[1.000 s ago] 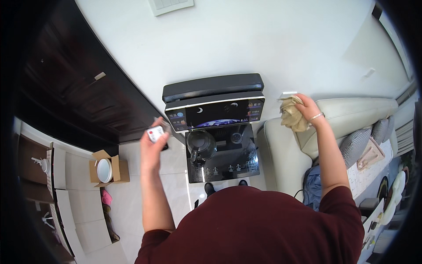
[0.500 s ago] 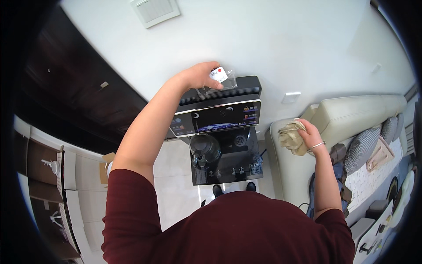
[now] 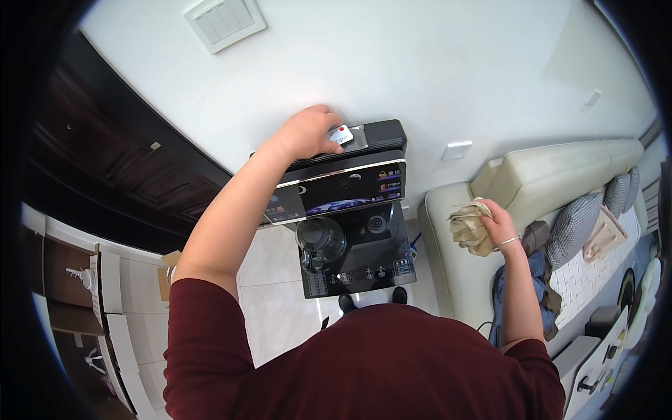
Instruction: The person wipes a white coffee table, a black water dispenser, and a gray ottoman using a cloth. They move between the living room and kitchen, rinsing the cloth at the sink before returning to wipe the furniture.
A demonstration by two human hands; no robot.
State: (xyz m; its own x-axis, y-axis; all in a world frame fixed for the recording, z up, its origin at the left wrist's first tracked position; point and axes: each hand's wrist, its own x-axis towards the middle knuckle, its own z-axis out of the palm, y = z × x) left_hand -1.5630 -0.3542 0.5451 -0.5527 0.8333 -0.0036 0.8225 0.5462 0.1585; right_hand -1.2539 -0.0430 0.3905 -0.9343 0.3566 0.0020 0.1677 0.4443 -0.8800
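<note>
My left hand (image 3: 314,131) is closed on a small white remote (image 3: 341,134) with a red dot, set down low against the top of a black tea-bar machine (image 3: 384,133). Clear plastic (image 3: 358,138) shows beside the remote, and its far end is behind my fingers. Below the top, the machine has a slanted lit screen (image 3: 343,189) and a black glossy counter with a glass kettle (image 3: 322,240). Out to the right, my right hand (image 3: 499,225) grips a crumpled beige cloth (image 3: 470,228) in the air above the sofa's arm.
A cream sofa (image 3: 553,175) with a checked cushion (image 3: 575,231) and blue clothing (image 3: 521,287) stands at the right. At the left are a dark door (image 3: 119,147) and an open shelf unit (image 3: 66,280). A white switch panel (image 3: 224,24) is on the wall behind the machine.
My left hand has lowered slightly with the remote and plastic, which now lie closer to the machine's top. The right hand keeps hold of the cloth, barely shifted.
</note>
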